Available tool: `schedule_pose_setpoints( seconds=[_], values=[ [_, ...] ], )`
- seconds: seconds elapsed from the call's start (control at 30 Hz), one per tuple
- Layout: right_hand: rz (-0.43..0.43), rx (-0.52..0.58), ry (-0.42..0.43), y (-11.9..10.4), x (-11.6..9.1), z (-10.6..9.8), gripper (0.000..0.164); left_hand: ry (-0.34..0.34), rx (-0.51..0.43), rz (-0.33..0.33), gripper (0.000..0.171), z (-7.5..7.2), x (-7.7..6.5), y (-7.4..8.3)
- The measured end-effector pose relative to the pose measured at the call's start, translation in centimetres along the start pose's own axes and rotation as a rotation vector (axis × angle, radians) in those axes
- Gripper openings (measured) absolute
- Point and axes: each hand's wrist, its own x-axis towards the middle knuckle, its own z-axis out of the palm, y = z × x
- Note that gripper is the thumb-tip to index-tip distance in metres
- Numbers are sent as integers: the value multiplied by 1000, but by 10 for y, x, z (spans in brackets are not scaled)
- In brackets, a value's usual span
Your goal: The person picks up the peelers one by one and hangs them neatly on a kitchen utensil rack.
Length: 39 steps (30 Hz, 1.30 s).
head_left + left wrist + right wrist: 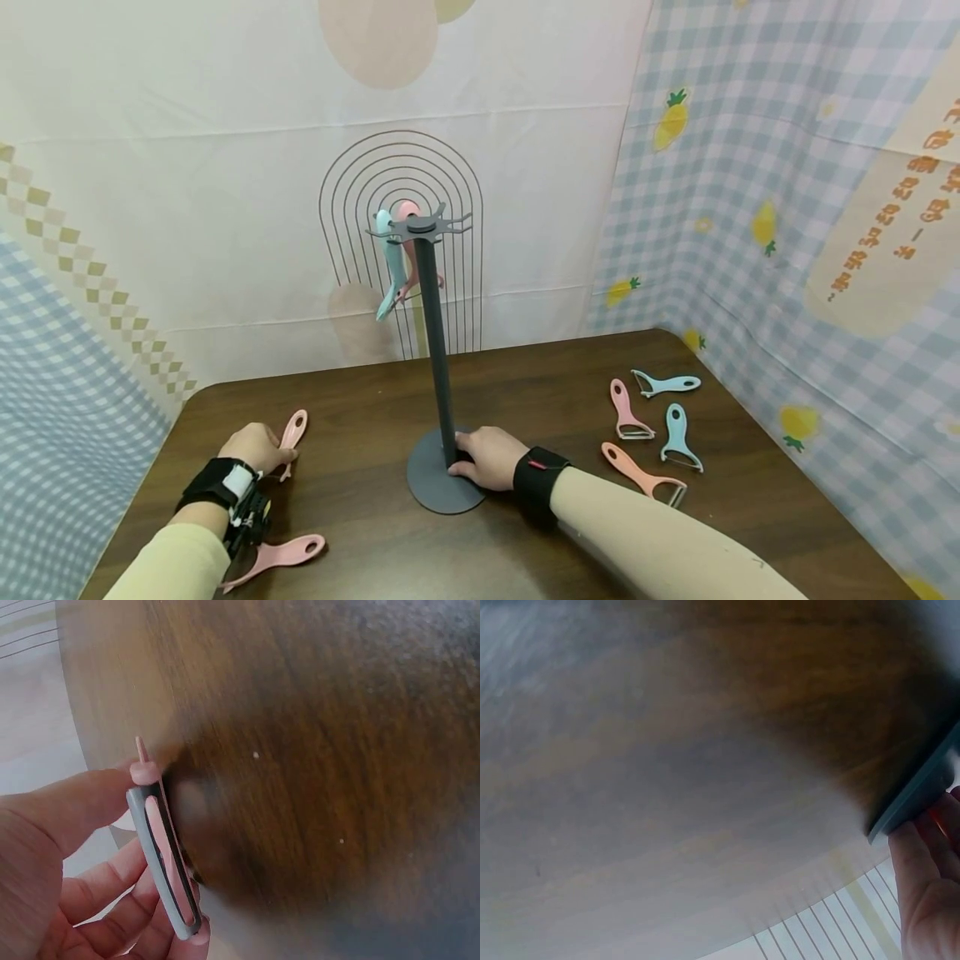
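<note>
The table (352,483) in front of me is dark brown and wood-grained, with rounded far corners and a dull sheen across its near part. Behind it hangs a white cloth (187,208), creased in faint horizontal lines and printed with beige ovals and thin nested arches. A band of tan diamonds slants down its left part, and beyond that is blue-and-white gingham (67,400). To the right, a checked drape (697,175) carries yellow fruit with green leaves and a pale panel (900,217) of orange lettering.

Near the middle of the table stands a dark grey stand (435,333), its round base (450,497) on the wood and its pronged top in front of the arches. Two peelers hang up there on its left side, one blue (393,262), one pink (407,208).

The person's right hand (491,458) is closed about the foot of the post, thumb to the front. The left hand (255,447) has thumb and fingers drawn in on a pink peeler (294,429) over the table's left side; another pink one (288,553) lies nearer me, by the sleeve.

On the right lie four more, near one another: two blue (675,384) (677,425), one pink (621,400) and one orange (628,464).
</note>
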Motion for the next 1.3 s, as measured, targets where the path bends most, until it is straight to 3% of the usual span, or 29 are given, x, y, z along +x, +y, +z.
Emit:
schedule_pose_setpoints(
  seconds=[0.4,0.67,1.07,1.3],
  values=[
    [11,15,-10,-3,0,-3,25,-34,41,-11,23,-3,1,1],
    [22,19,-20,-5,0,-5,25,-60,12,-42,21,-5,-2,5],
    [0,19,-6,-8,-2,-9,18,-76,-9,-12,19,-5,-2,3],
    [30,-3,14,-7,-3,-3,24,-89,-87,-16,18,-2,-5,5]
  ],
)
